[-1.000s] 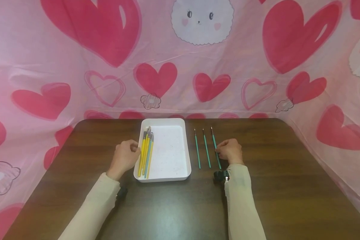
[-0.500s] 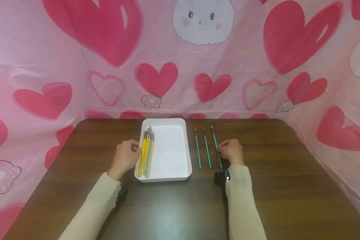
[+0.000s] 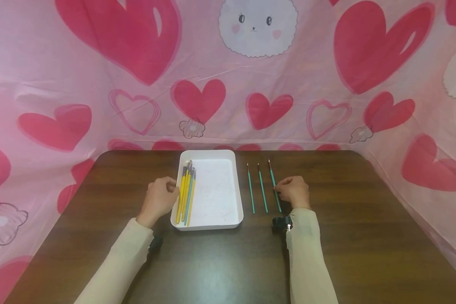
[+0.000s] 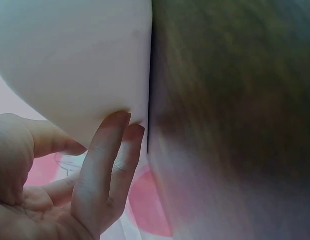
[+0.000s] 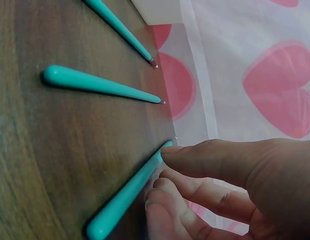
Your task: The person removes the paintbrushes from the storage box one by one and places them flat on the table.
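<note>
The left hand pinches the left edge of the tray, fingers bent against its outer wall. The right hand pinches the rightmost brush, which lies on the table. Two green brushes lie between it and the tray, spaced apart. Table stretches rightward beyond the hand.

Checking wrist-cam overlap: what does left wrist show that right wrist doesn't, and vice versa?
Left wrist only: left grip, fingertips touching the outer wall of a white, round-cornered tray.
Right wrist only: three slim teal-handled paintbrushes lying on a dark brown wood-grain table, right grip at the one lowest in frame.
Both: that table, a pale pink heart-print cloth and the tray, though right wrist catches just a piece.
</note>
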### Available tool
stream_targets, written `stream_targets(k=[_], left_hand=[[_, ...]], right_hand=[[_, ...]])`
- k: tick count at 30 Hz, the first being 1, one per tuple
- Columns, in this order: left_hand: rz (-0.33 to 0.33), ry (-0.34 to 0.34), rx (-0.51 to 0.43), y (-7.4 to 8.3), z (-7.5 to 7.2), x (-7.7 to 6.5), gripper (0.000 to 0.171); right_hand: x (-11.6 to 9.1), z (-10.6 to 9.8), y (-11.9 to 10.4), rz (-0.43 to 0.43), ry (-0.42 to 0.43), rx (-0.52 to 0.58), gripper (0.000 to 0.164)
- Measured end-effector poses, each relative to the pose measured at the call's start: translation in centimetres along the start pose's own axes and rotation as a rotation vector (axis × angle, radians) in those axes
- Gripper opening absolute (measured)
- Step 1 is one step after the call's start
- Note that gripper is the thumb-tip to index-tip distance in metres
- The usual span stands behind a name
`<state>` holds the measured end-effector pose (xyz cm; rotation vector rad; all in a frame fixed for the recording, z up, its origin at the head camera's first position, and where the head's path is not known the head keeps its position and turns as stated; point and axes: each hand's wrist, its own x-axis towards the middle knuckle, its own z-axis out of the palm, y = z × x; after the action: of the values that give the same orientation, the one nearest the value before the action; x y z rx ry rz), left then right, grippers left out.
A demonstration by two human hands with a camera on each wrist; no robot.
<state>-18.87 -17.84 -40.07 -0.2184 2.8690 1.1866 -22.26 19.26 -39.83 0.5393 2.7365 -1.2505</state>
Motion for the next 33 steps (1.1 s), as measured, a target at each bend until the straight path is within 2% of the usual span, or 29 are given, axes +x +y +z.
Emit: stream_targets(k=[5,9,13,18,24,27,33], left_hand=[[0.019,-0.004,0.004,0.1,0.0,0.2,0.036],[0.022,-0.02,-0.006,0.1,0.1,0.3,0.037],[0.01,-0.031,-0.019,0.1,0.2,0.2,0.038],[0.013,-0.014,-0.014,0.2,-0.3,0.1,0.037],[0.021,-0.014,-0.03,0.1,-0.4,0.3,0.038],[0.012,-0.009,-0.046,0.1,-0.4,0.3,0.039],[-0.04,0.013,-0.102,0.1,-0.4,0.0,0.039]], right_hand=[[-0.2,-0.2,-0.2,-0.037,0.043,-0.039,0.025],[-0.3,-0.3,-0.5,-0.091,0.066,-0.025,0.029],[-0.4,-0.3,-1.0,-0.118,0.026,0.003,0.032],[-0.4,0.2,-2.4,-0.154,-0.05,0.037,0.033],[0.0,0.8,-4.4,-0.226,-0.089,0.018,0.029],[0.1,1.2,-5.4,-0.262,-0.124,0.004,0.028],[-0.2,2.1,-7.5,-0.281,-0.175,0.026,0.023]])
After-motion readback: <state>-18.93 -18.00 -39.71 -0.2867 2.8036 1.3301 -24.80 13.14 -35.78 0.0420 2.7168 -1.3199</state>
